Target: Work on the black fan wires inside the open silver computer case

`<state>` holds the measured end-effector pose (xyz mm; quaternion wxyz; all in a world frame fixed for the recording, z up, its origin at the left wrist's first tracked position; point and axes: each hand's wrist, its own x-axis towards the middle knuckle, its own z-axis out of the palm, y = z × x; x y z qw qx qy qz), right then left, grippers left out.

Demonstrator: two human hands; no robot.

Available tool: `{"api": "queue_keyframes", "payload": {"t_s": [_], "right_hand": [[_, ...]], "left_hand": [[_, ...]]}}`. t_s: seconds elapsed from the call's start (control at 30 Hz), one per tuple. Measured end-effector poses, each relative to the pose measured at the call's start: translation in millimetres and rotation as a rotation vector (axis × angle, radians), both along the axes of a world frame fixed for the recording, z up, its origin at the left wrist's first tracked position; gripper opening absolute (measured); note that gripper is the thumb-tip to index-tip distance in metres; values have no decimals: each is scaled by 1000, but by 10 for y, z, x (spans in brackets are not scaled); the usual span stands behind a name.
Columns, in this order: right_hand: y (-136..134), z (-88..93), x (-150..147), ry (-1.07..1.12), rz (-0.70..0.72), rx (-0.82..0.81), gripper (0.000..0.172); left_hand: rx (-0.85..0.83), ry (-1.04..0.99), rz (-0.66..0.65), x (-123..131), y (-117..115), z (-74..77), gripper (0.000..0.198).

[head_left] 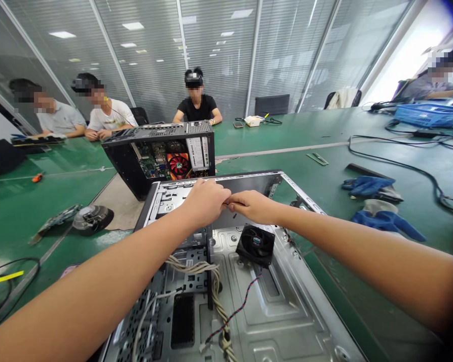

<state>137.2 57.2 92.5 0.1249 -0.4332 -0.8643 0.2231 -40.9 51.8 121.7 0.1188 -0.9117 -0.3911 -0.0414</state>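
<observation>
An open computer case (287,311) lies on its side in front of me. Over its far part, my left hand (207,201) and my right hand (253,206) meet with fingers closed and fingertips touching. Whatever they pinch, if anything, is hidden between the fingers. Just below my right hand, a black case fan (255,246) rests loose inside the case, tilted. Its twisted red and blue lead (245,301) trails toward a small white plug. A bundle of beige cables (216,286) runs along the drive bay (189,274) at the left.
A second computer tower (158,133) stands upright beyond the case. A heatsink cooler (93,219) and a circuit board (56,221) lie left. Blue gloves (387,221), a black cable (411,163) and a blue basket (430,114) are right. Several people sit around the green table (249,146).
</observation>
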Motion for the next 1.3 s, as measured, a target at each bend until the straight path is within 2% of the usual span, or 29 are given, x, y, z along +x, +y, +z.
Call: {"api": "queue_keyframes", "payload": {"t_s": [0.2,0.4,0.83,1.1,1.3], "right_hand": [[13,-5,3,8,-26,10,25],[4,3,1,35,-42,3,25],[-27,39,-22,51,-139,144,23],[-45,50,-16,89,-147,194,22],[-60,58,-21,113,-145,196,22]], "left_hand": [[5,-51,40,-7,-6,17,17],[35,-39,25,-16,15,-15,18],[40,-73,28,-12,35,4,23],[-23,-136,64,-31,73,33,21],[-66,-187,38,-71,134,13,15]]}}
